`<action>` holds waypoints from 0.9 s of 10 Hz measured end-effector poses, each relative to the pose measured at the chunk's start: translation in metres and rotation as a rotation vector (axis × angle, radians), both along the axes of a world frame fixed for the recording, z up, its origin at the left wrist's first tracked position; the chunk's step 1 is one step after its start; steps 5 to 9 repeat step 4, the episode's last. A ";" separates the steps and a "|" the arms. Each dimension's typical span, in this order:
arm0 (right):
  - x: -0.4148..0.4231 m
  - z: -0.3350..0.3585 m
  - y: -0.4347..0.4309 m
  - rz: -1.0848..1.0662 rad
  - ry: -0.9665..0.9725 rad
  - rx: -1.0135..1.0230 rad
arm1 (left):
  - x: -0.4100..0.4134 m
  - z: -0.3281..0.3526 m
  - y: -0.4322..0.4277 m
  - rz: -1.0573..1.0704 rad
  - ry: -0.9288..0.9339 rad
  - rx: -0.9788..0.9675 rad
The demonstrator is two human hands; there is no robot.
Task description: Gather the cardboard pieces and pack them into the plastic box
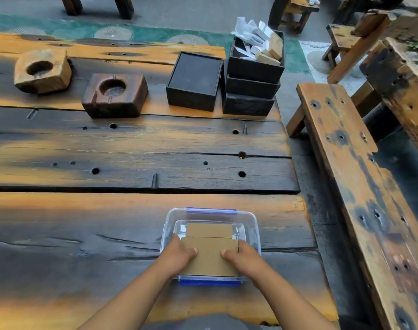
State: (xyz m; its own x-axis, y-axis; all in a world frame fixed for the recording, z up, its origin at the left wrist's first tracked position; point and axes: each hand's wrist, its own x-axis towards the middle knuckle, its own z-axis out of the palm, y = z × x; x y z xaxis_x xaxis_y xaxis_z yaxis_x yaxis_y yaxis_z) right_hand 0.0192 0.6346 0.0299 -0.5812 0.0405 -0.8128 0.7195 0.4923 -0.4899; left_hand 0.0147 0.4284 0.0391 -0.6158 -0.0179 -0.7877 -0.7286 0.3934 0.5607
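While both hands bear on one sheet of card, the clear plastic box (pixel 210 244) sits on the desk (pixel 84 234) right at the near edge, close to the person's body, which keeps the work within easy reach. Its blue latches show at the far and near rims, and no lid is on it. The left hand (pixel 179 254) and the right hand (pixel 239 257) grasp the large cardboard piece (pixel 209 257) from opposite side edges, thumbs flat on top and fingers curled out of sight at the sides. Held this way the piece stays level and centred, so it can likely go down squarely between the walls rather than catch on a corner. It hangs over the near half of the box; whether it already rests on anything beneath I cannot tell. A smaller cardboard piece (pixel 209 230) lies flat inside, toward the far wall, partly overlapped by the held one. Laying the pieces flat probably saves room. Farther off stand black boxes (pixel 250 88) and two wooden blocks (pixel 114 95), well apart from the work.
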 end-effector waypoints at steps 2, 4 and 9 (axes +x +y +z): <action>-0.011 0.022 0.005 0.018 0.123 0.035 | -0.005 0.019 -0.010 -0.074 0.115 -0.081; -0.039 0.065 0.015 0.045 0.436 0.230 | -0.020 0.051 -0.019 0.013 0.272 -0.171; -0.039 0.065 0.015 0.045 0.436 0.230 | -0.020 0.051 -0.019 0.013 0.272 -0.171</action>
